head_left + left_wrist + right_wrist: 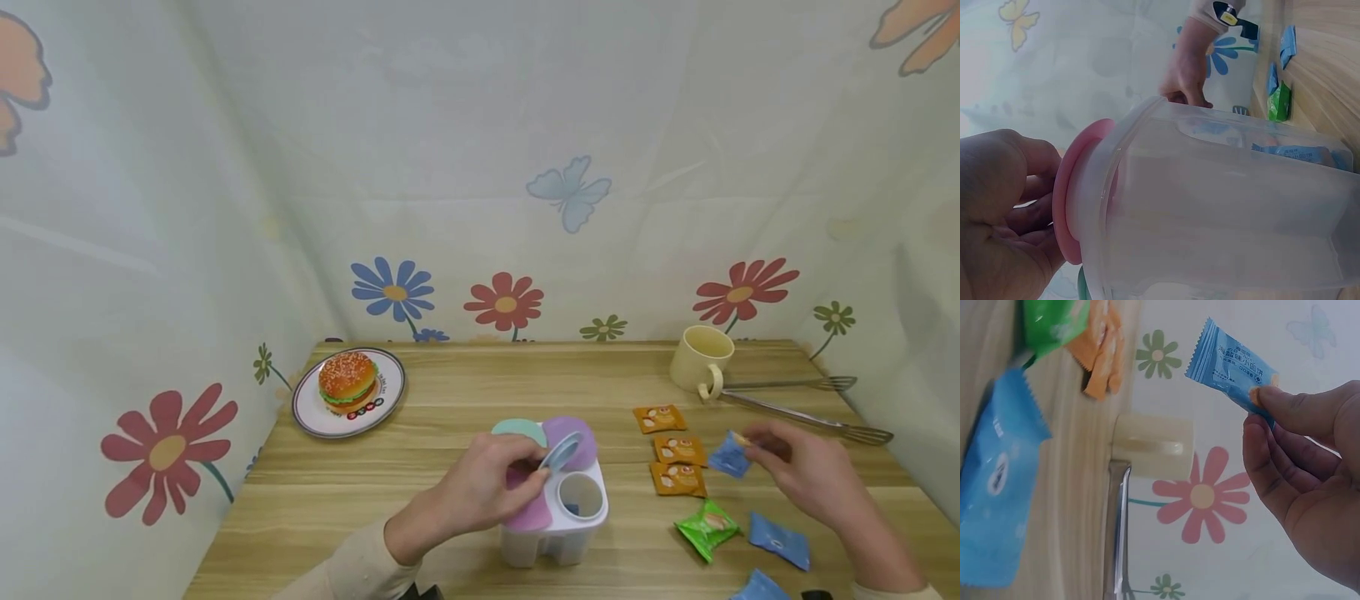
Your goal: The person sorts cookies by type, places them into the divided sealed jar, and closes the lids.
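Container, head view: the white container [517, 546] stands on the worktop [450, 383], and I take it as the landmark.
Left hand: this hand [491, 483] pinches a pale blue lid [562, 452] above the container, thumb and fingers together on it; held tilted, the lid seems kept off the round opening [581, 495] so that it lies uncovered.
Right hand: to the container's right, this hand [813, 471] pinches a blue packet [727, 456] above the worktop.
Loose packets: right of the container lie orange packets [678, 479] in a short column, a green packet [708, 529] and more blue packets [780, 540], presumably there to be within the right hand's reach.
Farther things: beyond the container, a mug [697, 358] and metal utensils [795, 408] stand to the right, a plate [303, 400] with a burger [348, 379] to the left, apparently out of the way.
Container wall, left wrist view: a wrapped blue piece [1297, 154] shows through it, low down; a pink lid [1063, 206] sits on top beside the left hand, and I can't tell whether they touch.
Held packet, right wrist view: thumb and fingers clamp one end, leaving the crimped far end free, probably because so light a thing needs only a fingertip hold.
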### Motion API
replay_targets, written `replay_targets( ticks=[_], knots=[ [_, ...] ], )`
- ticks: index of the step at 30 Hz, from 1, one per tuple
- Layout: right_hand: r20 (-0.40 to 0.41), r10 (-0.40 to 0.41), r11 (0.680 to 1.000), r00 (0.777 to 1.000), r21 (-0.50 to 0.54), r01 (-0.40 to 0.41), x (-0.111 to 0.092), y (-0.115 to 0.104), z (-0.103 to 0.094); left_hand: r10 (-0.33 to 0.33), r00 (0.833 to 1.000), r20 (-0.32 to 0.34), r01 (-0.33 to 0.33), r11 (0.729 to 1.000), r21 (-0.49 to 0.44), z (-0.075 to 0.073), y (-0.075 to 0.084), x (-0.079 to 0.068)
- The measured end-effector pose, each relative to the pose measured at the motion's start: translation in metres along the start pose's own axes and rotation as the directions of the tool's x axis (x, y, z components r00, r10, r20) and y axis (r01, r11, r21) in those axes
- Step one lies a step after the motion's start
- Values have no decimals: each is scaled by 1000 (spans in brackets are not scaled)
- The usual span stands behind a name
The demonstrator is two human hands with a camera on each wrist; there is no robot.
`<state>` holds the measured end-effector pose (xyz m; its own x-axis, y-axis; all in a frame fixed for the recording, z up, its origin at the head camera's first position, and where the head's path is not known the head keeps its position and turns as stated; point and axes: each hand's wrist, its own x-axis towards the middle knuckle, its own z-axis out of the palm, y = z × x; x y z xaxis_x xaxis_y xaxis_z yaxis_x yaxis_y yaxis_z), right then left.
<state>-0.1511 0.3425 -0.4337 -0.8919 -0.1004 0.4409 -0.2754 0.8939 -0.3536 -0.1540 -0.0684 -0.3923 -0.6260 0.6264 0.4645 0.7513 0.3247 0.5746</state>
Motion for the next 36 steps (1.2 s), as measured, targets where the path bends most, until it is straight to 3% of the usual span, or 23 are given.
replay_targets(
  ticks=[12,26,36],
  knots=[
    [-11,13,998,1000,63,-12,8,-24,-2,-1,1000,-4,1,1000,1,2,-1,-2],
    [-145,-124,988,982,74,135,12,-50,-7,4,1000,-13,-4,1000,1,3,-1,-1],
    [-192,-163,975,968,118,188,15,-67,-13,11,1000,-15,-11,1000,15,2,-1,-1]
  ],
)
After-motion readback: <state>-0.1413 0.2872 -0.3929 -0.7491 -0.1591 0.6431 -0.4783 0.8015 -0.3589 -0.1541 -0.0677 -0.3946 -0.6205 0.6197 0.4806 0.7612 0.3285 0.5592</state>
